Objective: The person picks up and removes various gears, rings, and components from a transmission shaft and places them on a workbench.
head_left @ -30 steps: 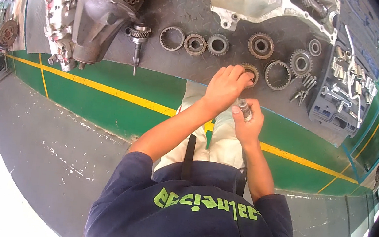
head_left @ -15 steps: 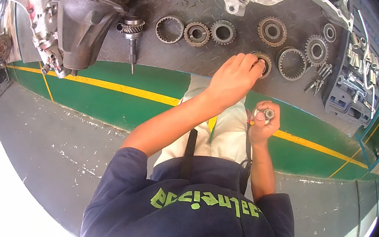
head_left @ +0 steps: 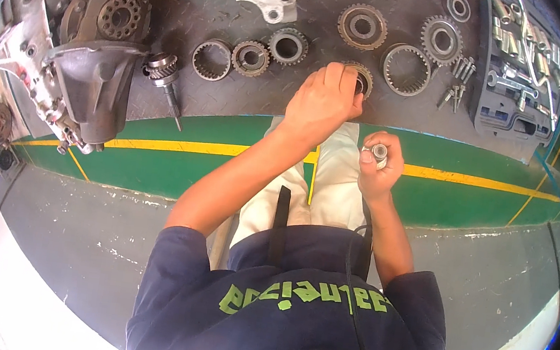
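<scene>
My left hand [head_left: 322,105] is closed at the near edge of the workbench [head_left: 247,99], its fingers curled over a toothed gear ring [head_left: 367,78]. The hand covers the left part of that ring. Nearer to my body, my right hand [head_left: 380,177] is wrapped round a metal shaft [head_left: 379,151] seen end-on; most of its length is hidden. Beyond the left hand lie a gear [head_left: 289,46], a smaller gear [head_left: 250,58] and a ring with inner teeth [head_left: 211,59]. Farther back rests a wide brown gear [head_left: 362,26].
At right are a large toothed ring [head_left: 406,70], a gear [head_left: 441,40], a bearing-like ring [head_left: 458,7], several bolts [head_left: 454,91] and a socket tool case [head_left: 510,123]. A housing [head_left: 93,75] and a geared shaft [head_left: 166,77] stand left. A cast metal part [head_left: 273,3] lies behind.
The view has shifted, so the bench parts appear farther left. My left hand stays at the same gear ring, and my right hand still holds the shaft.
</scene>
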Available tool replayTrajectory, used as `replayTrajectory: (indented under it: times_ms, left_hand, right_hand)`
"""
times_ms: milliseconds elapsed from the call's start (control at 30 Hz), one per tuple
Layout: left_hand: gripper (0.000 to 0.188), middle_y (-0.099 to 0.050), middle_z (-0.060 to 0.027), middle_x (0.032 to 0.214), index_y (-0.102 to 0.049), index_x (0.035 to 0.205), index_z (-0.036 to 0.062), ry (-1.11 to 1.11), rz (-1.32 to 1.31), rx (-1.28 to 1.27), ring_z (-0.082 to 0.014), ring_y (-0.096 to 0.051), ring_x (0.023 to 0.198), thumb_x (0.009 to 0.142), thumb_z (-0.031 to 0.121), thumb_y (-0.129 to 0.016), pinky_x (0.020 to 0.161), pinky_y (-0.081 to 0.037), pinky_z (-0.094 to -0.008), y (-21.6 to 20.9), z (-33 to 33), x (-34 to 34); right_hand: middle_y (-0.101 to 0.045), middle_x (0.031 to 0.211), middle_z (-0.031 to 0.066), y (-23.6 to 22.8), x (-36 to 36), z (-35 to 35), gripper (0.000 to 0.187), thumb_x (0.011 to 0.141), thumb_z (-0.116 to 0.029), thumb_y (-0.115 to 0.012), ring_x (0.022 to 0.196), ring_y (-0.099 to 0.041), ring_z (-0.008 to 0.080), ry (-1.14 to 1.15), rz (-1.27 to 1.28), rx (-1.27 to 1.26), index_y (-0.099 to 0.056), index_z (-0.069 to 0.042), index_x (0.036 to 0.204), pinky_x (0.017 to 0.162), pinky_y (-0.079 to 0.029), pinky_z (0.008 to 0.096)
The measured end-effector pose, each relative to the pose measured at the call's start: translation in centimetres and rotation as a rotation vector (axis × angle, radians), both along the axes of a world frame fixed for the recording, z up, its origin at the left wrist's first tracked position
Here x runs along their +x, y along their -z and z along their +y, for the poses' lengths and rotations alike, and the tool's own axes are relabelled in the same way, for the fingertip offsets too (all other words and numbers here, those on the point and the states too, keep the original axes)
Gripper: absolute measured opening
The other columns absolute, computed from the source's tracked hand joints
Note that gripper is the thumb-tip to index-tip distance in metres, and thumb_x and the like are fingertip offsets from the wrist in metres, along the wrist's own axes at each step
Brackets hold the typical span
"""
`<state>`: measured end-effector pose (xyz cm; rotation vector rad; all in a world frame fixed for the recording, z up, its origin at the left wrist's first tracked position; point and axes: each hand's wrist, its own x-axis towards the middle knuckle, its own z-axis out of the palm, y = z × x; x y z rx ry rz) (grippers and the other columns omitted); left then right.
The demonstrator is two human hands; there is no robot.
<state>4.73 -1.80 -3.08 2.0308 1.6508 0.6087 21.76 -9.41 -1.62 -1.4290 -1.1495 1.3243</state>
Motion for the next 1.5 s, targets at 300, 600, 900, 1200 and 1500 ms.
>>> replayTrajectory:
  times_ms: [300,600,900,1200,1500]
  left_hand:
    - [0.023,-0.054,-0.0075,0.083,-0.061,0.095,0.0009,0.134,0.390,0.138,-0.0198,-0.061,0.071,0.079,0.016,-0.067,0.065,-0.055,-0.0304,-0.4,0.7,0.5]
    - [0.028,-0.054,-0.0067,0.085,-0.060,0.099,0.0023,0.254,0.397,0.165,-0.0197,-0.060,0.073,0.081,0.023,-0.068,0.063,-0.052,-0.0300,-0.4,1.3,-0.3]
    - [0.040,-0.058,-0.0138,0.108,-0.059,0.116,-0.0001,0.270,0.126,-0.114,-0.0291,-0.063,0.097,0.082,0.015,-0.071,0.085,-0.057,-0.0381,-2.2,1.7,-1.5]
    - [0.029,-0.055,-0.0081,0.091,-0.065,0.097,0.0019,0.582,0.505,-0.013,-0.0206,-0.060,0.081,0.074,0.018,-0.070,0.074,-0.057,-0.0301,-3.3,3.5,-0.7]
    - [0.032,-0.057,-0.0119,0.099,-0.063,0.107,0.0015,0.410,0.161,-0.081,-0.0284,-0.064,0.087,0.079,0.015,-0.073,0.073,-0.059,-0.0336,-3.3,2.9,-2.0]
  right_hand:
    - [-0.065,0.089,0.0026,-0.5,-0.3,2.2,0.057,0.086,-0.018,-0.082,0.077,-0.056,0.0080,-0.091,-0.056,-0.145,-0.061,0.000,0.135,0.071,-0.049,0.0240]
    - [-0.072,0.121,0.0069,1.0,-1.5,2.7,0.066,0.093,-0.014,-0.076,0.103,-0.063,0.0092,-0.140,0.002,-0.177,-0.050,0.001,0.152,0.094,-0.051,0.0257]
    - [-0.073,0.124,0.0095,0.4,-1.6,2.4,0.066,0.093,-0.015,-0.075,0.107,-0.064,0.0096,-0.120,0.032,-0.285,-0.050,-0.002,0.153,0.096,-0.051,0.0263]
    - [-0.074,0.121,0.0143,1.1,-1.7,2.3,0.066,0.091,-0.014,-0.077,0.105,-0.068,0.0121,-0.092,0.072,-0.307,-0.052,0.002,0.150,0.092,-0.053,0.0280]
    - [-0.074,0.119,0.0140,0.2,-1.8,2.6,0.067,0.090,-0.014,-0.077,0.102,-0.069,0.0132,-0.107,0.022,-0.282,-0.051,0.002,0.150,0.088,-0.054,0.0277]
